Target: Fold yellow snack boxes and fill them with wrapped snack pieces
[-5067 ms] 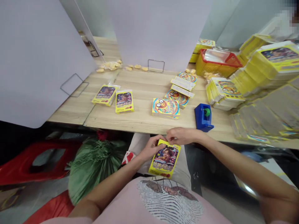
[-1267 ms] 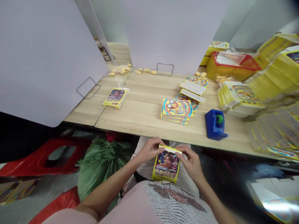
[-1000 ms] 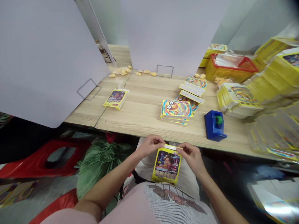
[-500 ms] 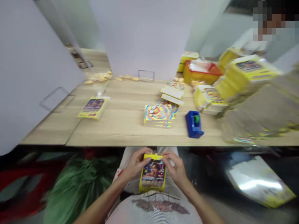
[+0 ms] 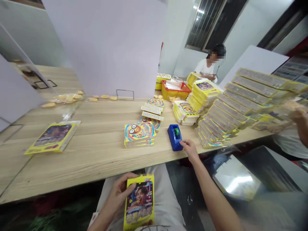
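My left hand (image 5: 121, 192) is closed on the upper left side of a yellow printed box (image 5: 140, 205), which lies upright against my lap with its picture side facing me. My right hand (image 5: 190, 149) reaches out to the table, its fingers pinched at the front end of a blue tape dispenser (image 5: 175, 138) holding a green-cored roll. Whether a strip of tape is between those fingertips is too small to tell. Left of the dispenser sits a short stack of cartoon-faced boxes (image 5: 139, 133).
Another yellow box (image 5: 53, 137) lies at the table's left. To the right stand tall stacked boxes (image 5: 231, 109), a red-and-yellow basket (image 5: 175, 90) and white-edged boxes (image 5: 186, 112). White partitions (image 5: 108, 48) line the back. A co-worker (image 5: 207, 65) sits behind; another person's arm (image 5: 299, 117) shows at far right.
My right hand has left the box and moved up and right to the tape dispenser. My left hand still holds the box. The view has turned to the right.
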`<state>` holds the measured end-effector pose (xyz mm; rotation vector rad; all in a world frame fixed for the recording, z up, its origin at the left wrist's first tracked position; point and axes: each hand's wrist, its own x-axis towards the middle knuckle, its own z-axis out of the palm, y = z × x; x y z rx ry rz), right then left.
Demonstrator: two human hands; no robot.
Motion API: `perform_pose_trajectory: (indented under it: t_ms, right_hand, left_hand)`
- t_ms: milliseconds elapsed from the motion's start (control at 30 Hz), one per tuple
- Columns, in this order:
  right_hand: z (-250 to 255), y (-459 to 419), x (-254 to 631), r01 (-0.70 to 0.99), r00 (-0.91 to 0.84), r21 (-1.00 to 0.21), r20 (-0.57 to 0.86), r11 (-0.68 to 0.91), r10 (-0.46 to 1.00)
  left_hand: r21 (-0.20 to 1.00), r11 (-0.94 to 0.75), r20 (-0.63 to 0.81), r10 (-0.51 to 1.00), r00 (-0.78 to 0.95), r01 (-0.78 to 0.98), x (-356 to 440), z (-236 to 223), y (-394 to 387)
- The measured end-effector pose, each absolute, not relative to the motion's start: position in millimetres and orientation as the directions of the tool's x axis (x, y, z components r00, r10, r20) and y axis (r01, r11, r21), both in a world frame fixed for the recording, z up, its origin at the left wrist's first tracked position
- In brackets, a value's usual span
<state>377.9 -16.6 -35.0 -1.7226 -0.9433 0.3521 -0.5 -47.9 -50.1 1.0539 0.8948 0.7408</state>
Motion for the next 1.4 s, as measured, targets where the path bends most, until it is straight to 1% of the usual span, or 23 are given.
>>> perform_pose_trajectory:
  t_ms: [100,167,300,367,467,533,567,600,633,667,700,733,767,833,900,933,1000,1100,1167,1233,1300,1333,1400]
  right_hand:
    - [-38.5,-15.8,363.9,0.421,0.672,-0.903,0.249,-0.084,0.697]
    - [-41.1,-22.4,353.2,0.397,0.721,-0.917,0.280,-0.047,0.634]
    - [-55.5,-38.3,336.9,0.218,0.808,-0.970,0.240,0.105,0.537]
    - [-66.5,-43.9,333.2,0.183,0.810,-0.976,0.219,0.120,0.544]
    - [-77.3,-53.1,330.4,0.178,0.806,-0.980,0.194,0.083,0.559]
    - [-73.4,-61.0,326.6,0.152,0.796,-0.986,0.160,0.064,0.583]
    - [-66.5,-64.3,323.4,0.128,0.765,-0.990,0.132,0.052,0.631]
    - [-56.1,-66.2,319.3,0.105,0.693,-0.994,0.096,0.032,0.714]
    - [-42.5,-66.2,314.1,0.094,0.566,-0.996,0.055,0.002,0.823]
    - [-26.4,-63.9,307.6,0.110,0.368,-0.993,0.009,-0.033,0.930]
    - [-8.9,-59.3,299.9,0.164,0.116,-0.985,-0.039,-0.057,0.993]
    - [8.6,-52.9,290.7,0.248,-0.139,-0.968,-0.082,-0.046,0.987]
    - [24.6,-45.3,280.4,0.329,-0.359,-0.944,-0.121,0.004,0.925]
    - [47.8,-29.8,258.0,0.417,-0.647,-0.896,-0.175,0.152,0.742]
    - [56.0,-18.8,236.8,0.446,-0.766,-0.850,-0.201,0.280,0.610]
    - [55.1,-16.1,227.7,0.466,-0.779,-0.822,-0.205,0.328,0.592]
    - [47.2,-16.8,214.0,0.543,-0.732,-0.743,-0.189,0.392,0.654]
    - [32.4,-26.3,205.4,0.661,-0.597,-0.635,-0.120,0.401,0.793]
    - [24.4,-31.3,206.9,0.668,-0.535,-0.660,-0.104,0.344,0.839]
    - [15.9,-32.0,211.7,0.587,-0.524,-0.785,-0.182,0.198,0.832]
    - [4.7,-29.6,217.4,0.445,-0.560,-0.892,-0.345,-0.077,0.753]
    - [-1.9,-28.3,219.8,0.370,-0.585,-0.896,-0.429,-0.245,0.688]
    - [-15.4,-27.5,223.0,0.240,-0.612,-0.809,-0.555,-0.537,0.563]
  left_hand:
    - [0.942,0.317,-0.247,0.873,0.420,-0.106,-1.5,-51.2,-49.9]
    - [0.933,0.341,-0.263,0.865,0.426,-0.117,-1.8,-51.8,-50.8]
    - [0.921,0.367,-0.279,0.856,0.436,-0.131,-1.6,-52.8,-50.8]
    - [0.926,0.354,-0.266,0.859,0.438,-0.131,-0.4,-52.3,-50.3]
    - [0.946,0.302,-0.216,0.860,0.462,-0.120,3.5,-49.1,-51.5]
    - [0.956,0.268,-0.181,0.862,0.474,-0.123,6.9,-47.0,-53.5]
    - [0.957,0.258,-0.169,0.863,0.476,-0.129,8.6,-46.6,-54.7]
    - [0.957,0.255,-0.162,0.862,0.480,-0.136,10.3,-46.7,-55.7]
    - [0.956,0.257,-0.160,0.860,0.485,-0.141,12.0,-47.1,-56.7]
    - [0.955,0.261,-0.160,0.856,0.491,-0.144,13.7,-47.5,-57.7]
    - [0.954,0.263,-0.161,0.852,0.498,-0.143,15.6,-47.9,-58.7]
    - [0.953,0.266,-0.161,0.848,0.505,-0.142,17.5,-48.0,-59.7]
    - [0.953,0.269,-0.161,0.842,0.514,-0.142,19.5,-47.8,-60.9]
    - [0.952,0.268,-0.151,0.830,0.536,-0.147,23.5,-46.8,-63.0]
    - [0.956,0.244,-0.122,0.833,0.540,-0.161,26.6,-45.8,-64.6]
    - [0.961,0.221,-0.101,0.840,0.533,-0.165,27.5,-45.5,-65.1]
    - [0.971,0.176,-0.068,0.855,0.514,-0.163,27.6,-45.6,-65.6]
    - [0.977,0.147,-0.055,0.872,0.487,-0.153,23.0,-46.0,-65.4]
    - [0.980,0.138,-0.053,0.877,0.478,-0.146,18.5,-45.4,-65.0]
    - [0.983,0.121,-0.038,0.872,0.487,-0.139,14.7,-43.7,-65.0]
    - [0.983,0.110,-0.021,0.859,0.511,-0.145,12.6,-41.5,-65.3]
    - [0.983,0.106,-0.013,0.852,0.524,-0.149,12.0,-40.3,-65.7]
    - [0.982,0.106,-0.004,0.840,0.543,-0.155,11.3,-38.5,-66.8]
